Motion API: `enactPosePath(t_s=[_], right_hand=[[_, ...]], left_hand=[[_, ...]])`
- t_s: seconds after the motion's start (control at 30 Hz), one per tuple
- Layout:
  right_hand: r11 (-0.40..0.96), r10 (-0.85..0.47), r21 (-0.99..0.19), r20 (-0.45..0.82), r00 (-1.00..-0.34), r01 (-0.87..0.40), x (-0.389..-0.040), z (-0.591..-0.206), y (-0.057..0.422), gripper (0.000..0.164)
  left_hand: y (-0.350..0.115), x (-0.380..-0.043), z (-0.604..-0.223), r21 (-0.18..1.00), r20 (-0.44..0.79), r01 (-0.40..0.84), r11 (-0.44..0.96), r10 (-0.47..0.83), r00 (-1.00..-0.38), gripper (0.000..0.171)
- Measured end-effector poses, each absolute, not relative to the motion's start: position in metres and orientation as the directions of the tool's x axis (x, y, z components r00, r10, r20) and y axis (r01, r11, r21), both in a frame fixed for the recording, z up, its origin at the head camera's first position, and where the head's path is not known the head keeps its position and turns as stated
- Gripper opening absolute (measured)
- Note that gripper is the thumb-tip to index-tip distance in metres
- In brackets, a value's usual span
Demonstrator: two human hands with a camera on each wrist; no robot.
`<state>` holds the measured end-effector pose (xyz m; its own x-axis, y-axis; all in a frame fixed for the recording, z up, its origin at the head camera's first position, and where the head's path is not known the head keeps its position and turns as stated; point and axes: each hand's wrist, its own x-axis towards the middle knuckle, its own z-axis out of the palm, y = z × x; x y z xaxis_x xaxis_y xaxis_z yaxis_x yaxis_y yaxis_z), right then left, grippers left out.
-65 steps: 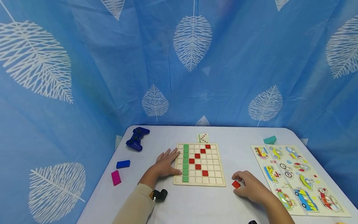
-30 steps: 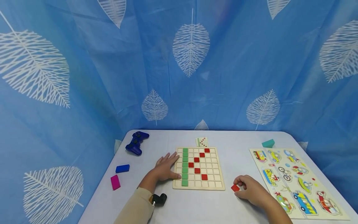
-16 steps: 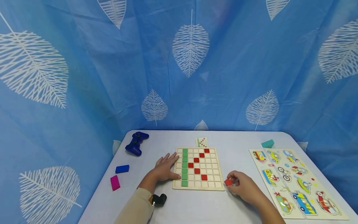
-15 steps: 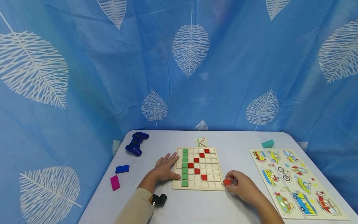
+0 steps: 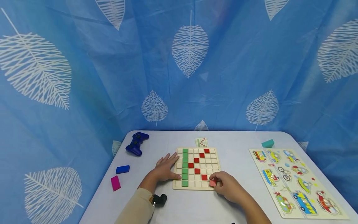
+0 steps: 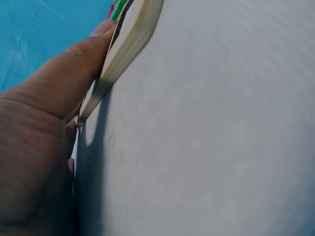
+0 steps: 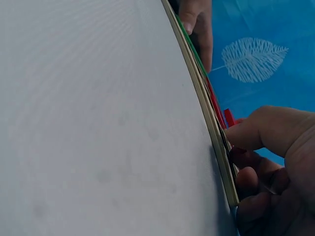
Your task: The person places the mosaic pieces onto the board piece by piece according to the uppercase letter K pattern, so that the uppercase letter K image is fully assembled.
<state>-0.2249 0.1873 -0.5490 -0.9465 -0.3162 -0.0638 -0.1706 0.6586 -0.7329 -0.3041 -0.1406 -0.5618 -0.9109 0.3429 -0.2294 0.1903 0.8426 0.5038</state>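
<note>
A square wooden grid board [image 5: 195, 188] lies on the table, with a column of green tiles [image 5: 185, 165] at its left. Red tiles [image 5: 197, 171] form an angled line across it. My right hand [image 5: 230, 188] pinches one more red tile [image 5: 212, 183] over the near right corner of the board; in the right wrist view this red tile [image 7: 229, 118] stands tilted at the fingertips. My left hand [image 5: 165, 169] rests on the board's left edge, fingers spread, thumb on the rim. The left wrist view shows that thumb [image 6: 83, 61] against the board's edge.
A small pattern card [image 5: 201, 142] lies behind the board. At the left are a blue game controller [image 5: 136, 143], a blue block [image 5: 122, 169] and a pink block [image 5: 115, 183]. A vehicle puzzle board [image 5: 296, 183] and a teal block [image 5: 268, 143] lie at the right.
My right hand has carried the red tile leftward from the tablecloth to over the board's near right corner. My left hand has stayed on the board's left edge.
</note>
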Motion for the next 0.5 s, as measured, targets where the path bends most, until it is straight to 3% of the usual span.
enactPosePath(t_s=[0.2,0.5], right_hand=[[0.673,-0.291,-0.724,-0.074,-0.954,-0.15,-0.2257,-0.5514,0.1842,0.035],[0.685,-0.234,-0.723,-0.101,-0.967,-0.09,-0.2251,-0.5527,0.184,0.022]], left_hand=[[-0.1416,-0.3057,-0.5598,0.497,-0.231,0.199,0.845,0.35,-0.908,0.109],[-0.1417,-0.3047,-0.5546,0.515,-0.238,0.2,0.833,0.363,-0.901,0.108]])
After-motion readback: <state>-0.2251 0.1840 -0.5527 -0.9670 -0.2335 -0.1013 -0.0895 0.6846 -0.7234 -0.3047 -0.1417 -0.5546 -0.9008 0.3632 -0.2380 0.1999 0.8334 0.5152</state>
